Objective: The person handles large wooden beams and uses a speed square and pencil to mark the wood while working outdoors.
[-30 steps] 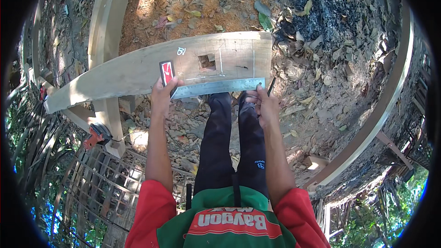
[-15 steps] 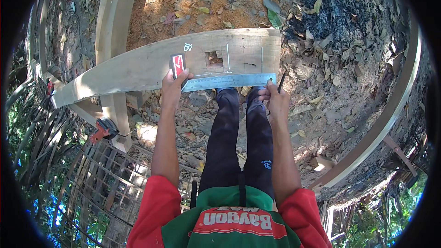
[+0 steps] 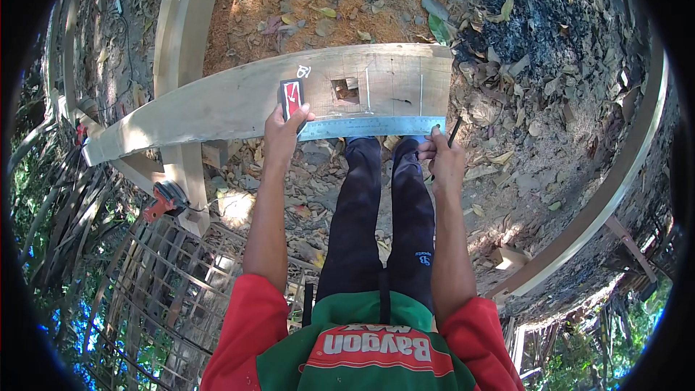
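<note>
A try square spans the near edge of a long, curved wooden board (image 3: 246,90). My left hand (image 3: 284,130) is closed on its dark stock with a red and white face (image 3: 292,98). The steel blade (image 3: 369,127), marked as a rule, runs right along the board's edge. My right hand (image 3: 447,163) holds a thin dark pencil-like stick (image 3: 455,131), and its fingertips touch the blade's right end. White lines (image 3: 421,94) cross the board's right part, beside a square hole (image 3: 346,92) and a small white mark (image 3: 303,72).
The board rests across a thick beam (image 3: 181,36) on the left. A red and black power tool (image 3: 166,200) sits beside that beam, near a slatted lattice (image 3: 166,289). A curved timber (image 3: 594,224) lies at the right. Dry leaves, sawdust and dark ash cover the ground.
The whole view has shifted slightly, with the board, try square and both hands appearing a little farther right. Both hands keep their places on the try square.
</note>
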Tool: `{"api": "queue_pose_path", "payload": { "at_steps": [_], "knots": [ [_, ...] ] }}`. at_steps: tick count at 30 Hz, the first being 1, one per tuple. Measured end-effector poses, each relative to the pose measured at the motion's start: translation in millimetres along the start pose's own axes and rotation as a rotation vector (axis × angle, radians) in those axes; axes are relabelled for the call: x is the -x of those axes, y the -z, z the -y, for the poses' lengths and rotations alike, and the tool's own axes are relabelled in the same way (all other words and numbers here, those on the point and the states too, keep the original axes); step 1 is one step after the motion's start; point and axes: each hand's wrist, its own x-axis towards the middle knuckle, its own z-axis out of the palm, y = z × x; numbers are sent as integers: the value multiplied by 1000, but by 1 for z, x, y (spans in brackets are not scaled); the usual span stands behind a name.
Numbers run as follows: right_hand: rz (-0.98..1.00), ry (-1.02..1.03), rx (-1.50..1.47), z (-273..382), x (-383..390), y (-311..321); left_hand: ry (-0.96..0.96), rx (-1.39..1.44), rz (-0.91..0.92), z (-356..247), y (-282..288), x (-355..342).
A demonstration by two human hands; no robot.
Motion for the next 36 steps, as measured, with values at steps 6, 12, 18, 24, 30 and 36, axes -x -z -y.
{"api": "queue_pose_path", "payload": {
  "at_steps": [6,12,18,24,30,36],
  "knots": [
    [-8,-7,-17,1,0,-1,37,19,13,-7,-1,2],
    [-10,-2,-8,0,0,-1,21,46,4,-3,-4,0],
    [15,-2,-43,-3,-2,-1,14,27,0,-1,-1,-1],
    [151,98,-37,1,20,-11,20,192,-96,19,6,34],
    [416,168,49,-27,62,-32,236,923,-10,72,-47,107],
    [326,60,-76,-51,56,-2,349,1029,242,84,-137,130]
  ]
}}
